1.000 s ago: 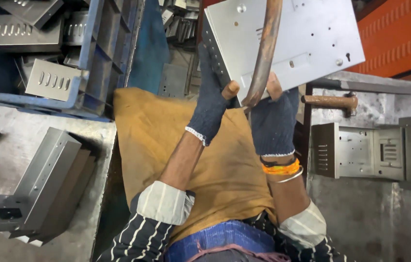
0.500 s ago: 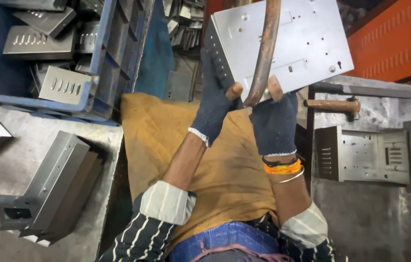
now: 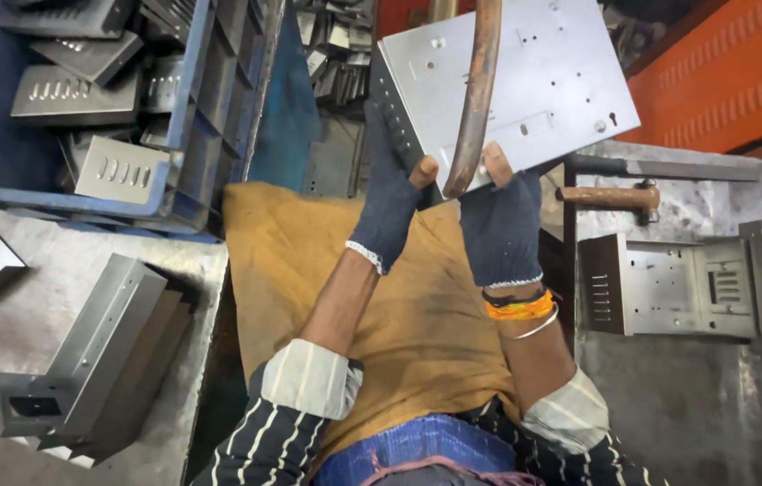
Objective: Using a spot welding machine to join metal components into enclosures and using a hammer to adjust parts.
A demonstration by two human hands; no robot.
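While left hand [image 3: 392, 202] steadies, right hand [image 3: 500, 220] grips metal panel [image 3: 534, 81]

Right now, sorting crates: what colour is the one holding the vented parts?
Blue crate, head view.

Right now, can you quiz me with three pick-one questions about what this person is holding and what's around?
1. Where is the blue crate?
A. upper left
B. lower right
C. on the lap

2. What colour are the gloves?
A. white
B. dark blue
C. yellow

3. How is the metal panel held?
A. lying flat on the table
B. gripped by both hands at its lower edge
C. by one hand only

Answers: 1 A, it sits upper left, filled with grey metal parts. 2 B, the left hand and right hand wear dark blue knit gloves with bare fingertips. 3 B, both hands hold its lower edge, either side of a rusty curved rod.
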